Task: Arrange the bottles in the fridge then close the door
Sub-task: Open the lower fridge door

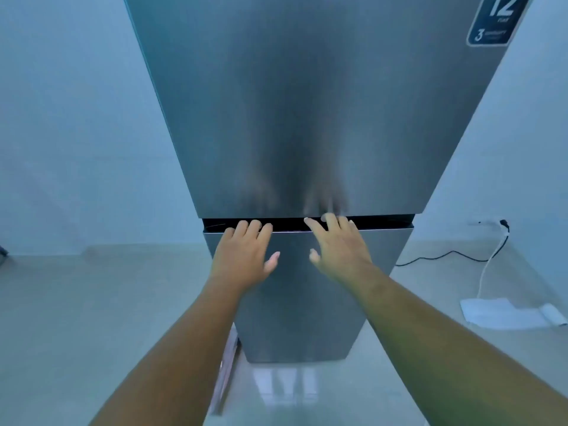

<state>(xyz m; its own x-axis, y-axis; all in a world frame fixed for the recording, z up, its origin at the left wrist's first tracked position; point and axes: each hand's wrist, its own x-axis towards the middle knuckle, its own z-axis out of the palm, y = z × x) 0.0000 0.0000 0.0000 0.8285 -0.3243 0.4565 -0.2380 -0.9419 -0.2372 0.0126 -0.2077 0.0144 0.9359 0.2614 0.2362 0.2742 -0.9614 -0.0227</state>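
A tall silver fridge (307, 103) fills the middle of the head view, both of its doors shut. A dark gap (381, 223) runs between the upper door and the lower door (301, 318). My left hand (242, 256) lies flat on the top of the lower door, its fingertips at the gap. My right hand (338, 247) is spread beside it, its fingertips reaching the gap and the bottom edge of the upper door. Neither hand holds anything. No bottles are in sight.
A dark sticker (495, 20) sits on the upper door's top right corner. A black cable (442, 256) and a white cord (487, 269) run from a wall socket (504, 224) on the right. White paper (507, 313) lies on the pale floor (92, 318).
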